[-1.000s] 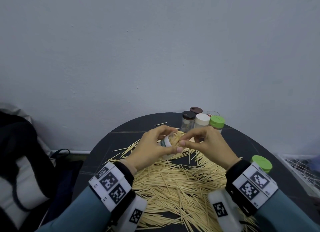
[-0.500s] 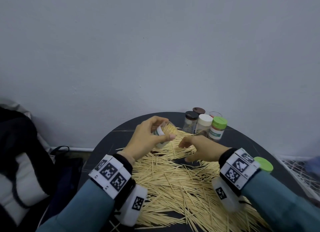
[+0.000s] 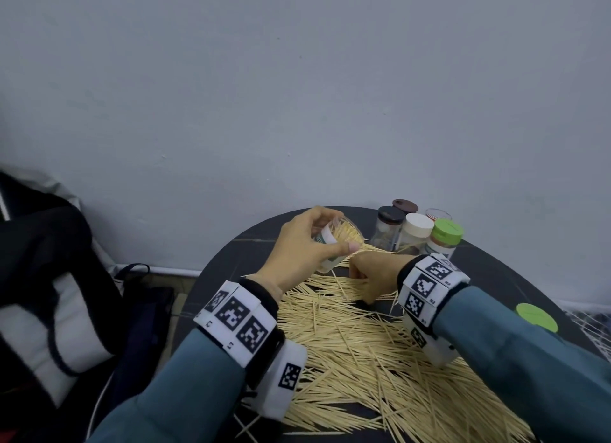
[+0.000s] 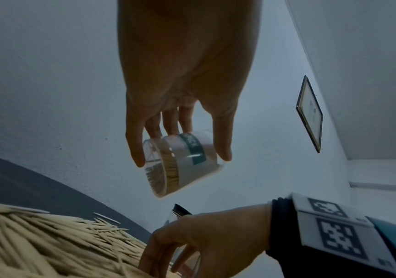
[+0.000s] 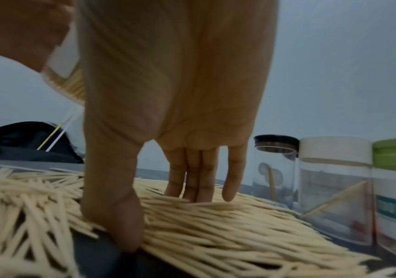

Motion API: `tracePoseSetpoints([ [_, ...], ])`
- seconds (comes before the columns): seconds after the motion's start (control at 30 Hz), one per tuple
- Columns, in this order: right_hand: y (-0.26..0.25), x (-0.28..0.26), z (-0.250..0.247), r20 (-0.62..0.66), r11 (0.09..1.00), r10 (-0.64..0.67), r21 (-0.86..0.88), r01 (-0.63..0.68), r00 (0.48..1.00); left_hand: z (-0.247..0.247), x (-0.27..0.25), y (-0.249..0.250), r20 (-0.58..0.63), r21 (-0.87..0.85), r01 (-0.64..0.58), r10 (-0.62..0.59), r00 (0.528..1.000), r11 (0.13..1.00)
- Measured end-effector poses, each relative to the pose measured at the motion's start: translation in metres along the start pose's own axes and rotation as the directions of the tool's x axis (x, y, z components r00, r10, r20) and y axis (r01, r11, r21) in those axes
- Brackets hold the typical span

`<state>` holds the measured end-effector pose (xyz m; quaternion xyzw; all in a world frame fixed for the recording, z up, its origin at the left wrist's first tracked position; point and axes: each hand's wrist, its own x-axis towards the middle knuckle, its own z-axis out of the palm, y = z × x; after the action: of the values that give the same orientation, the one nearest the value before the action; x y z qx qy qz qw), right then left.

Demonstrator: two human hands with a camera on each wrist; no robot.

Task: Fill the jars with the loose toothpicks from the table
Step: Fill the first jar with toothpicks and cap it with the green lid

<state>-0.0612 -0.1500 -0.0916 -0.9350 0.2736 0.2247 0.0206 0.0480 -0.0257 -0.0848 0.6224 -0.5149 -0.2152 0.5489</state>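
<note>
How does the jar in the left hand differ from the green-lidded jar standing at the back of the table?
The held jar has no lid and is tilted with its mouth open; the green-lidded jar is capped and upright. The held jar is lifted off the table in the left hand; the green-lidded jar stands on it among other jars. The held jar looks packed with toothpicks; the other's fill is unclear. Both are clear with a white-and-teal label.

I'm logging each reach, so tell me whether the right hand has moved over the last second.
Yes. The right hand has dropped from the held jar down onto the toothpicks, landing just in front of the lidded jars.
</note>
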Motion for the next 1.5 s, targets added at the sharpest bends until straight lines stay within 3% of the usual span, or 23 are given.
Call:
tracePoseSetpoints([
  [0.37,-0.004,-0.01,0.007,0.018,0.995,-0.022,-0.097,0.024,1.0,0.003,-0.002,0.002,0.019,0.02,0.01,-0.011,1.0,1.0],
  [0.53,0.0,-0.012,0.008,0.061,0.996,0.001,-0.09,0.004,0.998,0.003,-0.003,0.003,0.019,0.032,0.008,-0.009,1.0,0.999],
  [0.83,0.009,-0.029,0.005,0.011,1.0,-0.005,-0.02,0.005,1.0,0.004,-0.003,0.002,0.013,0.035,-0.003,0.003,1.0,0.999],
  [1.1,0.012,-0.051,0.015,0.046,0.995,0.055,0.083,-0.058,0.997,0.008,-0.004,0.001,0.015,0.053,-0.011,0.01,1.0,0.999],
  [1.37,0.021,-0.062,0.025,-0.004,0.98,0.011,0.198,-0.01,1.0,0.012,-0.006,0.001,0.042,0.096,-0.004,0.0,0.999,0.995],
  [1.43,0.024,-0.064,0.025,-0.043,0.951,0.0,0.31,0.013,0.999,0.013,-0.007,0.001,0.043,0.09,0.003,-0.007,0.999,0.996],
  [1.5,0.026,-0.067,0.025,-0.092,0.843,0.003,0.535,0.048,0.996,0.013,-0.007,0.001,0.043,0.09,0.009,-0.013,0.999,0.996],
])
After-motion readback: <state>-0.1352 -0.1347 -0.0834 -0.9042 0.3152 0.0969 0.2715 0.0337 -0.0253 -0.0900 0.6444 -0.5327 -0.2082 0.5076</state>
